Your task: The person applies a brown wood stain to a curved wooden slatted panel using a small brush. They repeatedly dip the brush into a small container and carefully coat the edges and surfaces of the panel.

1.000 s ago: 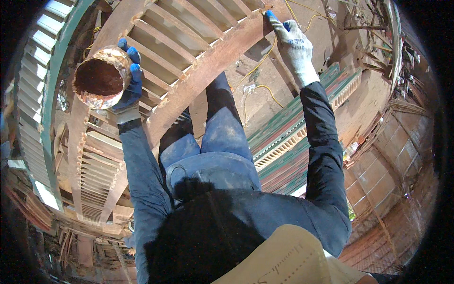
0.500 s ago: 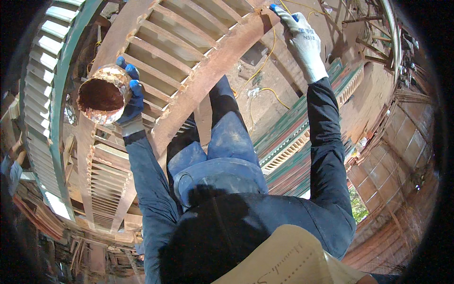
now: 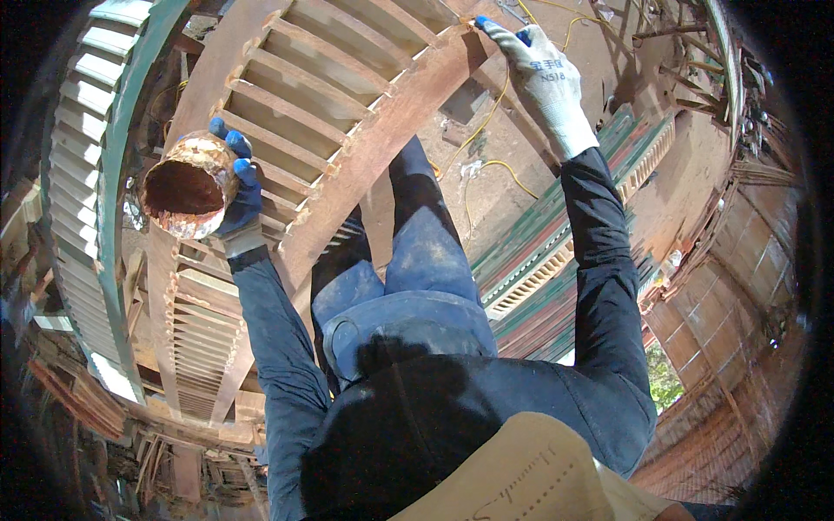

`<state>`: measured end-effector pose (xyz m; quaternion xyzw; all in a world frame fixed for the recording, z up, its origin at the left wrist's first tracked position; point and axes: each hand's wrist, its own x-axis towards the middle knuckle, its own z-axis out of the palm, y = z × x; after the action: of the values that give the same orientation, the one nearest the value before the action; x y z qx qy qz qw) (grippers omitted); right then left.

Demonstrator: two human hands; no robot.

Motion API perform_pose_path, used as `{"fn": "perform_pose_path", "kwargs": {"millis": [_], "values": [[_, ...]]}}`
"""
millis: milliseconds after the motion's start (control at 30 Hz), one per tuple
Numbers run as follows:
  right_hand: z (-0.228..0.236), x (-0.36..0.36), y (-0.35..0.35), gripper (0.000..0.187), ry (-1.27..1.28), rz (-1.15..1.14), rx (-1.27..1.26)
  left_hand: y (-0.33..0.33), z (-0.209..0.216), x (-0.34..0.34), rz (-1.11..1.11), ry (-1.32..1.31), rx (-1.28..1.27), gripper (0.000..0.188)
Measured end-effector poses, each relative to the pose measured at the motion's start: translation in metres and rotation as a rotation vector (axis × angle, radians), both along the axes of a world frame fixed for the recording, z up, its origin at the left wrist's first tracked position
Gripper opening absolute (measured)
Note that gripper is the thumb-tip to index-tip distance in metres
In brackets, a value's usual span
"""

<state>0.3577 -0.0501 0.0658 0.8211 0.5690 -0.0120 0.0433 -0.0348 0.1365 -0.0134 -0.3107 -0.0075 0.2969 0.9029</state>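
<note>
My feed: bare-wood louvered shutter (image 3: 291,113) slants between both hands, long axis near-left to far-right. Left gloved hand (image 3: 241,187) grips a crusted cylindrical can (image 3: 205,151), apparently above the shutter's left side. Right gloved hand (image 3: 543,82) looks nearer, fingertips at the shutter's far-right end; can't tell if they're pinching anything.

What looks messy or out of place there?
The can in the left hand is heavily crusted outside, so it looks dirty. A yellow cord lies in loose curves right of the frame, untidy and possibly a trip hazard.
</note>
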Motion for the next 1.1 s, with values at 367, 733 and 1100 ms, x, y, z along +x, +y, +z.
{"fn": "perform_pose_path", "kwargs": {"millis": [367, 733, 1100], "values": [[0.015, 0.006, -0.015, 0.052, 0.344, -0.052, 0.083, -0.001, 0.016, 0.008, 0.003, 0.043, -0.047, 0.066], [0.018, 0.035, 0.055, 0.069, 1.51, -0.225, 0.081, -0.001, 0.002, -0.004, 0.062, 0.179, 0.16, 0.053], [0.011, 0.084, 0.11, 0.038, 1.339, -0.171, 0.024, -0.001, 0.014, -0.004, 0.044, 0.265, 0.238, 0.05]]}}
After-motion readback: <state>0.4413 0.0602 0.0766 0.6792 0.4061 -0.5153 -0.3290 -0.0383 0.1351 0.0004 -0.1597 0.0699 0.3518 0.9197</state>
